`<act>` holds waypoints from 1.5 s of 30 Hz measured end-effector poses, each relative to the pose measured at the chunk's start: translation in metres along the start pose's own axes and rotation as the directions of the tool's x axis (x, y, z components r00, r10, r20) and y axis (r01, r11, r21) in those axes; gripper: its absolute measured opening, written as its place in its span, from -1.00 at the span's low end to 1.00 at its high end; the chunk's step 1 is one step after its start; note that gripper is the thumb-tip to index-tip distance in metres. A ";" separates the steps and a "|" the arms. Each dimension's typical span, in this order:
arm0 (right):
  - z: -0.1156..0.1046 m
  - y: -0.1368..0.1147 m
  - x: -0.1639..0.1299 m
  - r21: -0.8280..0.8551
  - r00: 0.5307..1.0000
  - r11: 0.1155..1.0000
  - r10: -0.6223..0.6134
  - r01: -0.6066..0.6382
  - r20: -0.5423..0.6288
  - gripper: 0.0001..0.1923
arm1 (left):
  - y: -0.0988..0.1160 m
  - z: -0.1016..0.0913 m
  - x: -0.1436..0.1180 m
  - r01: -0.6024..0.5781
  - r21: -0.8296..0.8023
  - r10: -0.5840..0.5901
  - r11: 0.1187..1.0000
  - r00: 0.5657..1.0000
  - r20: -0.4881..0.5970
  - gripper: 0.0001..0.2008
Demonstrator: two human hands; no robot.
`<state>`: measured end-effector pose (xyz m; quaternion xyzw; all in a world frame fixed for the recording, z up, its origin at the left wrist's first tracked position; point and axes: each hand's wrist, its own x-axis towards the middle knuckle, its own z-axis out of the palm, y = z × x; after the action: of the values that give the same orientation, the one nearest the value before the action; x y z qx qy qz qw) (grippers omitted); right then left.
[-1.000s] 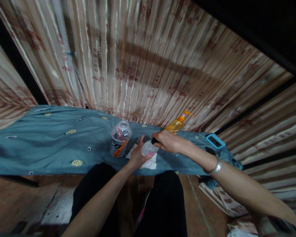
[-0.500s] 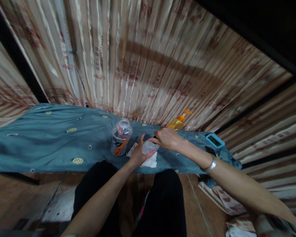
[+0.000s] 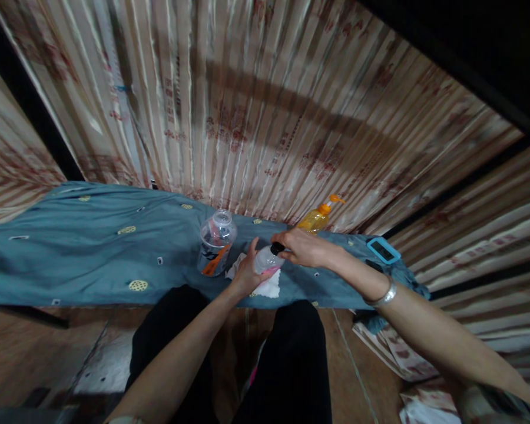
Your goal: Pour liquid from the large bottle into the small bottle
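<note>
My left hand [image 3: 245, 274] is wrapped round a clear bottle [image 3: 265, 259] with a pink patch low on its side. At the bottle's top, the fingers of my right hand [image 3: 302, 247] close on its black cap [image 3: 277, 248]. Whether the cap is still seated on the neck I cannot tell. Beneath the bottle lies a white cloth or tissue [image 3: 268, 287], partly hidden by my left hand. To the left stands a large clear plastic jar [image 3: 216, 244] with a dark and orange label, uncapped. Behind my right hand is a pump bottle [image 3: 315, 219] of yellow liquid.
A blue-framed device with a dark screen [image 3: 383, 251] lies at the table's right end, with a dark flat object [image 3: 374, 266] beside it. A teal patterned cloth [image 3: 92, 253] covers the narrow table. Pleated curtains [image 3: 247, 118] hang close behind it.
My right fingers have shifted on the bottle's top, so more of the black cap shows. My left hand keeps its hold. The view has moved slightly; other things stay in place.
</note>
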<state>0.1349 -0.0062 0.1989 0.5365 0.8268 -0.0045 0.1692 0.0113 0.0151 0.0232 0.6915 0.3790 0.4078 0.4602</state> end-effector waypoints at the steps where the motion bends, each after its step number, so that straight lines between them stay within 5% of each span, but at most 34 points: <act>1: 0.000 0.000 0.000 -0.029 0.999 0.999 0.034 -0.034 0.008 -0.73 | 0.001 0.000 0.000 0.000 0.000 0.000 1.000 1.000 0.002 -0.04; 5: 0.001 -0.001 0.001 -0.078 0.989 0.986 0.149 -0.151 -0.023 -0.46 | 0.001 -0.001 -0.001 -0.006 -0.003 0.006 1.000 1.000 -0.001 -0.07; 9: 0.000 0.002 0.001 0.034 0.999 0.999 -0.005 0.006 -0.035 -0.63 | 0.001 -0.001 0.000 0.005 -0.003 -0.005 1.000 1.000 0.008 -0.04; 11: 0.001 0.001 0.003 -0.011 0.999 0.999 0.033 -0.033 -0.018 -0.74 | 0.002 -0.001 0.001 0.010 0.000 -0.010 1.000 1.000 0.013 -0.05; 14: 0.002 -0.001 0.005 -0.092 0.986 0.982 0.162 -0.165 -0.039 -0.53 | 0.003 -0.001 0.000 0.032 0.014 -0.032 0.999 0.999 0.024 -0.05; 20: 0.003 0.001 0.001 -0.009 1.000 1.000 0.007 -0.008 -0.016 -0.74 | 0.003 -0.002 0.000 0.040 0.002 -0.040 0.999 0.999 0.028 -0.02; 29: 0.007 -0.005 0.004 -0.041 0.998 0.997 0.066 -0.066 -0.014 -0.74 | -0.004 0.001 0.001 0.015 0.002 -0.015 1.000 1.000 -0.005 -0.05; 35: 0.010 -0.002 0.001 0.080 0.990 0.992 0.108 -0.101 -0.086 -0.73 | -0.007 0.001 0.000 0.025 -0.030 -0.025 0.999 0.999 -0.022 -0.03; 38: 0.034 0.014 -0.009 0.387 0.971 0.918 0.160 -0.080 -0.177 -0.61 | -0.009 0.001 -0.002 0.011 -0.041 -0.013 0.999 0.999 -0.033 -0.01; 40: 0.065 0.031 -0.017 0.632 0.930 0.771 0.281 -0.073 -0.236 -0.51 | -0.012 0.001 -0.003 0.010 -0.046 -0.011 0.999 0.999 -0.031 0.02; 42: 0.104 0.048 -0.023 0.744 0.847 0.640 0.492 -0.194 -0.202 -0.54 | -0.014 0.001 -0.004 0.021 -0.046 -0.022 0.999 0.999 -0.024 0.05; 45: 0.161 0.070 -0.026 0.690 0.698 0.557 0.708 -0.462 -0.104 -0.61 | -0.015 0.000 -0.005 0.044 -0.015 -0.045 0.999 0.999 -0.020 0.05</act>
<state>0.2508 -0.0304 0.0664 0.7990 0.5609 -0.1149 -0.1837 0.0072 0.0152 0.0077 0.6754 0.3960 0.4072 0.4704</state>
